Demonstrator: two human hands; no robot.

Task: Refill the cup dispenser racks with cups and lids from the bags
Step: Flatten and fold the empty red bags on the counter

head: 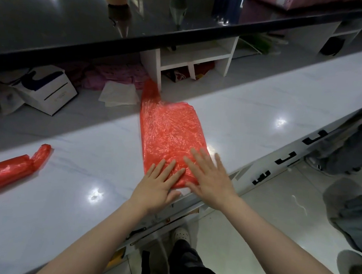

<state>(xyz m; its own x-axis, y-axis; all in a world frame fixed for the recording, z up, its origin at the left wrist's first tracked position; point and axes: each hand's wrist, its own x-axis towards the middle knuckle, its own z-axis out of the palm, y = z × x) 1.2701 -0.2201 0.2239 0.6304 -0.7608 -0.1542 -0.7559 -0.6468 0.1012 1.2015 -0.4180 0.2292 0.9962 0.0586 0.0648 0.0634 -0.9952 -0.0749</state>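
1. Red plastic bag (169,134) lies flat on the white marble counter (262,103), its far end trailing off the back edge.
2. Left hand (159,185) and right hand (210,181) press its near end, fingers (197,159) straight and spread, gripping nothing.
3. A rolled red bag (10,168) lies well apart at left.

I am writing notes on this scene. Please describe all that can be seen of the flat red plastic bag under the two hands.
The flat red bag is thin, crinkled, translucent plastic, spread flat on the white counter, its far end tapering into a raised strip. Its near end lies at the counter edge. The left hand and right hand press on the near end with straight, spread fingers.
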